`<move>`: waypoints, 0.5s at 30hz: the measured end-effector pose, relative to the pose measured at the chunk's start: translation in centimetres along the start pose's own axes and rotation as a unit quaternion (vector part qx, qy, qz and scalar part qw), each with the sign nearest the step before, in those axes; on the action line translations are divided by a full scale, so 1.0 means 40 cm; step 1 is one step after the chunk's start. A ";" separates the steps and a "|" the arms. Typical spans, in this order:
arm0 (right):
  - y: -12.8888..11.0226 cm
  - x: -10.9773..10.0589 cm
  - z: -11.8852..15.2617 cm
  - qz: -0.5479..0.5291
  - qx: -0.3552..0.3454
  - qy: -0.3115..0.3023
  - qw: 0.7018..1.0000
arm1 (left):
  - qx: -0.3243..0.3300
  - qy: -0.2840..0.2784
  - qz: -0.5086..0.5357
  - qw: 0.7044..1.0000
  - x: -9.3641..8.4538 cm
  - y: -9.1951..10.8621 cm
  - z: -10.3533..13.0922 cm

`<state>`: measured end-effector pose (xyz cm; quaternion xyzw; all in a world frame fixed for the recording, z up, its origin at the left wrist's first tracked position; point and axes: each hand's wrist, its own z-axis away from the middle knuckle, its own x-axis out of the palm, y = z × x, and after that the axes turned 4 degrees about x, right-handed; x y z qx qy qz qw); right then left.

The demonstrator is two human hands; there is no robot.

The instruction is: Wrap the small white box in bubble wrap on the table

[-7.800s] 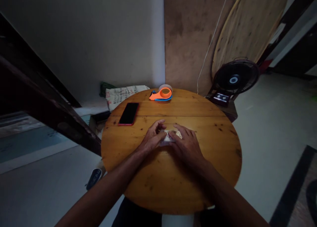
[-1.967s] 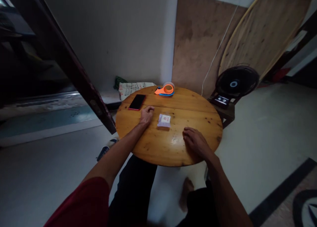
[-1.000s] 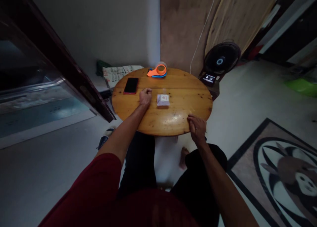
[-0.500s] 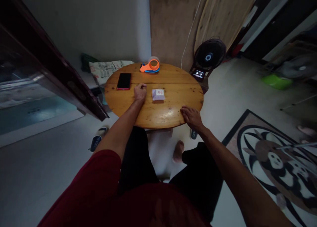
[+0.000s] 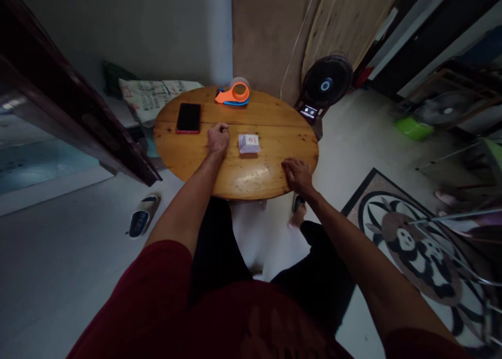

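On the oval wooden table, my left hand rests in a loose fist, with nothing showing in it. Just right of it lies a small package in pale purple wrapping with a white label, touched by neither hand. My right hand lies on the table near its front right edge, fingers stretched out and nothing held. Left of my left hand is a smartphone with a dark screen and a red edge. Behind the package, at the far side, stands an orange and blue tape dispenser holding a roll of clear tape.
A black round fan stands behind the table's right side. Printed sacking lies at the back left. A slipper is on the floor at left, and a panda rug at right. A dark wooden frame edge juts in from the left.
The view has shifted slightly, so more of the left slipper shows. My right foot has moved right, to the other slipper. Both hands stay about where they were on the table.
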<state>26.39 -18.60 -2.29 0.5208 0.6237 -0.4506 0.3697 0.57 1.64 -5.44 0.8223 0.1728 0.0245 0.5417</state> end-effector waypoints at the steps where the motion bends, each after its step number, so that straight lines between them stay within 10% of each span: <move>1: 0.004 0.004 0.000 -0.005 -0.003 0.003 1.000 | -0.001 -0.002 -0.004 1.000 0.000 -0.002 0.000; 15: 0.019 0.025 -0.006 -0.041 -0.017 0.034 0.998 | 0.010 -0.005 -0.025 1.000 -0.003 0.000 0.000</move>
